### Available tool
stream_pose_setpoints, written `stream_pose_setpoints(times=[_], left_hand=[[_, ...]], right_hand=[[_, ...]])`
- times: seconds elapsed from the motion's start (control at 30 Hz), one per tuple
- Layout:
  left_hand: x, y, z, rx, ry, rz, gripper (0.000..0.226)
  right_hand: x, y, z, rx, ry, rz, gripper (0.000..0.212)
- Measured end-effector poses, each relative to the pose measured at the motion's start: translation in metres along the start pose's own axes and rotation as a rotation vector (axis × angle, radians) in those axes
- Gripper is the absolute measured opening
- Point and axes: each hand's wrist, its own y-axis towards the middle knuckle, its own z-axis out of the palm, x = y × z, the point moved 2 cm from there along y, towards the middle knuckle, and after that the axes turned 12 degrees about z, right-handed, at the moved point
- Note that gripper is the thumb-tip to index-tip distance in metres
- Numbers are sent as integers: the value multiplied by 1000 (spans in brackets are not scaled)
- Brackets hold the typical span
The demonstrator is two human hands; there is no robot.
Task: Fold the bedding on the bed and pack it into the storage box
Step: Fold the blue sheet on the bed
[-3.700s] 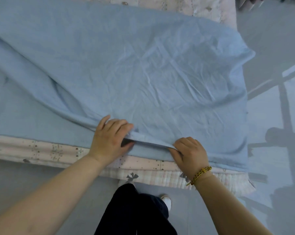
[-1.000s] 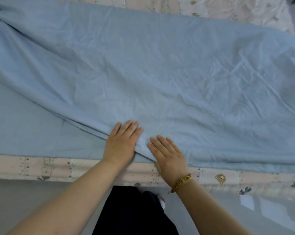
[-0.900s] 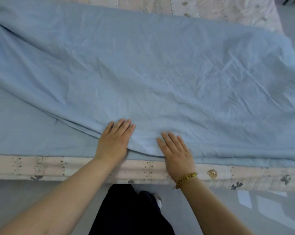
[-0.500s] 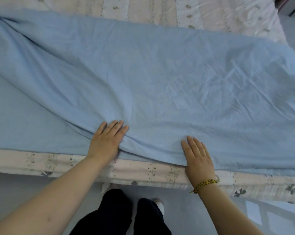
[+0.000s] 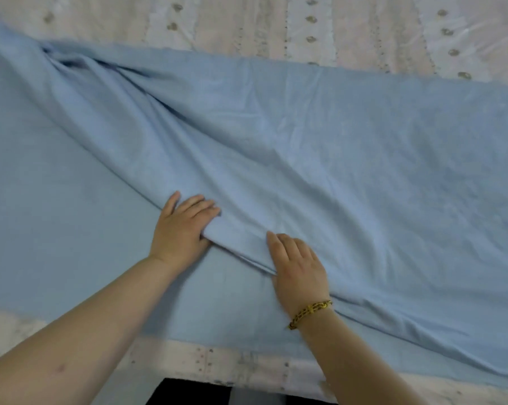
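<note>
Smoothing and aligning a lengthwise fold appears to be the step in hand. The blue sheet [image 5: 349,159] lies spread across the bed [image 5: 276,21], whose pale patterned cover shows beyond the sheet's far edge and along the near side. One layer of the sheet is drawn over another, and its loose edge runs as a diagonal ridge from the far left down to the hands, then on toward the near right.

The left hand [image 5: 182,226] rests at that ridge, fingers slightly bent on the upper layer, with the fold running into the crook beside the thumb. Whether it pinches the cloth or only presses it cannot be told. The right hand [image 5: 299,264], which wears a bracelet [image 5: 309,312] at the wrist, lies flat with fingers extended and together, palm down across the same edge. The hands are near each other at the middle of the sheet's near side.

Assessment: folding is at an early stage. The upper layer's edge sits askew, well short of the lower layer's near edge on the left, and creases gather at the far left. The storage box is not in view, and nothing is packed.

The next move calls for drawing the upper edge square with the lower one, working outward along its length and flattening the creases before any further fold.
</note>
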Motion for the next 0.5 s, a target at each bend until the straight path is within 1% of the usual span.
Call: stream_pose_setpoints(times=[0.07, 0.1, 0.17, 0.2, 0.23, 0.27, 0.33, 0.37, 0.43, 0.47, 0.5], left_hand=[[37, -12, -4, -3, -98, -35, 56], [48, -17, -8, -45, -170, -83, 62], [72, -26, -18, -169, -378, -287, 80], [80, -29, -26, -223, -519, -434, 88], [88, -31, -30, -274, -666, -597, 90], [102, -35, -33, -329, -792, -800, 87], [126, -34, -31, -460, -1046, -1146, 67], [137, -30, -31, -548, -1176, -1218, 51], [159, -20, -32, -655, -1375, -1306, 4], [169, -12, -32, -692, -1456, -1339, 9], [178, -4, -33, -715, -1558, -1374, 9]], right_hand=[[36, 20, 18, 4, -2, 13, 48], [48, 27, 24, 1, -14, 14, 48], [70, 42, 33, -11, -13, 7, 45], [77, 47, 36, -14, -1, 3, 44], [83, 51, 38, -21, 5, -6, 44], [92, 55, 42, -22, 18, -16, 42], [99, 57, 44, -30, 51, -28, 41], [100, 57, 45, -30, 62, -32, 41], [103, 58, 45, -10, 63, -51, 41], [104, 58, 43, -9, 66, -58, 41], [105, 58, 41, -12, 64, -62, 42]])
